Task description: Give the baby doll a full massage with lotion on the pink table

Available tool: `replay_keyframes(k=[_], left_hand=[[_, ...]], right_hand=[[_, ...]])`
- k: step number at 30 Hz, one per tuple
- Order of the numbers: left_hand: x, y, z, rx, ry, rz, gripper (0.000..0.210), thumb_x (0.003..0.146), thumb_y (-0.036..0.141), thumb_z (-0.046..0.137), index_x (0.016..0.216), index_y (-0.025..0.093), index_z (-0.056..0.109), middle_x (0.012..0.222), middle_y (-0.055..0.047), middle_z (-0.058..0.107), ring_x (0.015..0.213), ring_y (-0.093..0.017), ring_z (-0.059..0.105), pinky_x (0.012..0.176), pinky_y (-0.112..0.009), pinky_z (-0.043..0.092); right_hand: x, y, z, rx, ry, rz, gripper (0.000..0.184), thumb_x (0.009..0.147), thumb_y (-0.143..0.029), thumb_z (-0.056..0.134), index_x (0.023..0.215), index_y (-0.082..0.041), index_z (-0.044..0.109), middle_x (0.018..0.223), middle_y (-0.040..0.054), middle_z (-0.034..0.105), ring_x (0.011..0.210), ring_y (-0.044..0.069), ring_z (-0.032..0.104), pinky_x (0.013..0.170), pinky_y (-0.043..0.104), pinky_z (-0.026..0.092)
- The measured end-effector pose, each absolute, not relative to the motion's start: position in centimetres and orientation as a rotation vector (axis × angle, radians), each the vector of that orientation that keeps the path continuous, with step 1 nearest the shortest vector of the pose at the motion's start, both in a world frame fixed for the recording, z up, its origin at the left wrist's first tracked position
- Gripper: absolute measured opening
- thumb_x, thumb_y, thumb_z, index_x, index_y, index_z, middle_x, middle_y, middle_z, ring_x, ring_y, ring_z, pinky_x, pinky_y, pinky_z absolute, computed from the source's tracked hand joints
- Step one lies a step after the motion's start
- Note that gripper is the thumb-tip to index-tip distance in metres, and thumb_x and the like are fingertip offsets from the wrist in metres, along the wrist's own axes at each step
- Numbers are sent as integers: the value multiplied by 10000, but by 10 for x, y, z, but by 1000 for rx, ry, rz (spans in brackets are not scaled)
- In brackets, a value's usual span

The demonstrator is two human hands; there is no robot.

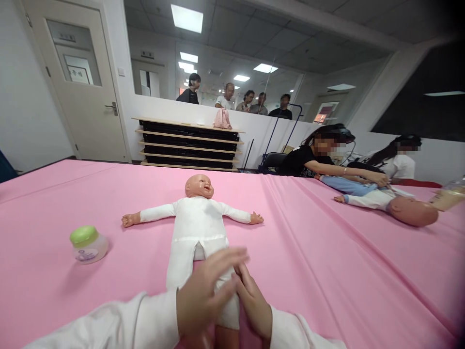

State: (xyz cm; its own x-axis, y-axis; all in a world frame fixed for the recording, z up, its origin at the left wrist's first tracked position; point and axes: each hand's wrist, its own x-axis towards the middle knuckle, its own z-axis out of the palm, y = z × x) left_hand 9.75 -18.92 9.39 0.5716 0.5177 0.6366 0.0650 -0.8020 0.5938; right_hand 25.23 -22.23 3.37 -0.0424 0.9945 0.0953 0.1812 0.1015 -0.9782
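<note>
A baby doll (pixel 199 220) with a white cloth body lies on its back on the pink tabletop, head away from me and arms spread wide. Over its lower legs is my left hand (pixel 209 291), blurred by motion, fingers stretched out and apart. My right hand (pixel 253 299) is beside the doll's leg on the right, its fingers extended toward the left fingertips. Whether the two hands touch each other or the leg, I cannot tell. Neither hand shows anything held. Left of the doll stands a small clear jar (pixel 89 246) with a green lid.
The pink cover (pixel 308 271) has folds running along its right part. At the right, a co-worker (pixel 308 157) handles a second doll (pixel 381 198), near a bottle (pixel 448 194). Behind are stacked shelves (pixel 189 145) with a pink bag (pixel 222 118), and several people beyond the window.
</note>
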Motion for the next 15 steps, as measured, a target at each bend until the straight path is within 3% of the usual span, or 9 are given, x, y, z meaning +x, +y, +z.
replay_keyframes(k=[4, 9, 12, 15], left_hand=[[104, -115, 122, 1684, 785, 1432, 417, 857, 268, 428, 1269, 206, 407, 1321, -75, 444, 1196, -209, 442, 984, -354, 376], [99, -9, 91, 1468, 1272, 1530, 568, 818, 253, 483, 1335, 111, 296, 1411, -152, 286, 1264, -222, 349, 1023, -318, 322], [83, 21, 57, 1589, 1468, 1381, 521, 844, 276, 435, 1321, 95, 328, 1306, -153, 453, 1202, -220, 437, 1009, -334, 332], [69, 27, 35, 1707, 1560, 1281, 366, 860, 258, 379, 1165, 116, 523, 1174, -130, 576, 1130, -244, 504, 1014, -389, 311]], right_hand=[[250, -224, 36, -1244, -1305, 1203, 560, 848, -533, 374, 1303, -250, 211, 1335, 111, 418, 1203, 198, 435, 1005, 412, 341], [249, -223, 40, -1225, -1308, 1213, 576, 829, -559, 398, 1282, -241, 238, 1296, 115, 452, 1180, 195, 448, 1015, 408, 315], [249, -223, 40, -1235, -1334, 1183, 514, 843, -532, 394, 1255, -240, 298, 1256, 110, 488, 1138, 191, 481, 1004, 408, 324], [249, -223, 41, -1219, -1383, 1156, 449, 863, -482, 393, 1238, -241, 340, 1183, 97, 542, 1076, 188, 521, 963, 404, 369]])
